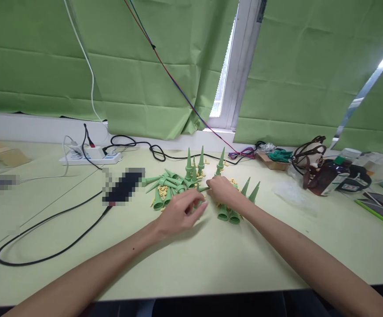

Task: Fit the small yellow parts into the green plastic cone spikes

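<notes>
Several green plastic cone spikes [174, 182] lie in a heap on the pale green table [211, 251], with a few standing upright [188, 166]. Small yellow pieces [162, 190] are scattered among them. My left hand [181, 212] hovers at the near edge of the heap, fingers curled, thumb and fingertips drawn together around a green piece. My right hand [224, 191] rests on the cones to the right, fingers closed on a thin green spike that points left. Two cones [229, 215] lie under its wrist.
A white power strip [90, 155] with black cables sits at the back left, and a thick black cable [46, 237] loops over the table. A blurred dark object [123, 187] lies left of the heap. Bags, a box and bottles [323, 174] crowd the right. Green curtains hang behind.
</notes>
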Motion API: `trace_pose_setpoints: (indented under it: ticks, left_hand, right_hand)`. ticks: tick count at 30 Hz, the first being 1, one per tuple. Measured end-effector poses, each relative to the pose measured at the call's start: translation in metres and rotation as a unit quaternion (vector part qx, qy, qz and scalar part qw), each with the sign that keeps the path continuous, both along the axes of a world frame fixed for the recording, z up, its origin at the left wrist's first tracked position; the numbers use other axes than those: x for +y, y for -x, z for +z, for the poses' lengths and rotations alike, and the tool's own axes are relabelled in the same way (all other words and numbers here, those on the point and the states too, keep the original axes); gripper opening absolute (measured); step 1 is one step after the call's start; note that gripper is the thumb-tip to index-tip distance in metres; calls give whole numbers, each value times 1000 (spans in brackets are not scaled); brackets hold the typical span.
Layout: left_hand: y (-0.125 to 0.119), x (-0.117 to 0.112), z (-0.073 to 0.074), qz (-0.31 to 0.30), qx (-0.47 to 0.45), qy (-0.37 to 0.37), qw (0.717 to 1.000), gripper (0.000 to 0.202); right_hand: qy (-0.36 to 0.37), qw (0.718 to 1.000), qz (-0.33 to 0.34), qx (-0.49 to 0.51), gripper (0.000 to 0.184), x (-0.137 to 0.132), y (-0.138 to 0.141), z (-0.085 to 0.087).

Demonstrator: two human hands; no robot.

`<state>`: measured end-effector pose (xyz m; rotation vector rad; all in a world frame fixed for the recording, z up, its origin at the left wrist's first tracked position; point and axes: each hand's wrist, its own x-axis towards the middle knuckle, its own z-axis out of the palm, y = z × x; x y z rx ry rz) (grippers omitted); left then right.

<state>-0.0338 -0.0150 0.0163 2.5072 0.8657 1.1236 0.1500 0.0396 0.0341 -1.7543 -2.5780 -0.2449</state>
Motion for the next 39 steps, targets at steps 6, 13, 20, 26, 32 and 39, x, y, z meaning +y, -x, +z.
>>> trace_pose_setpoints:
  ticks: [6,13,20,26,32,39]
  left_hand:
    - [0,-8,-3,-110,176,-60,976,27]
    - [1,1,-1,-82,84,-167,979,27]
    - [-2,6,0,8,-30,-142,989,17]
    - [-3,5,-4,20,-31,-119,992,7]
    - [-3,6,-7,32,-28,-78,996,26]
    - [-2,7,-6,26,-6,-120,992,11]
  right_hand:
    - [-12,1000,15,-6,16,4,0,-9]
    - [-55,995,27,73,20,-13,-14,-12]
    - [-148,911,125,364,13,-38,-39,-16]
    - [-196,860,157,444,11,-54,-28,-11]
    - [-204,850,229,427,17,-65,-13,-13]
    - [-192,840,230,453,19,-66,-8,-19]
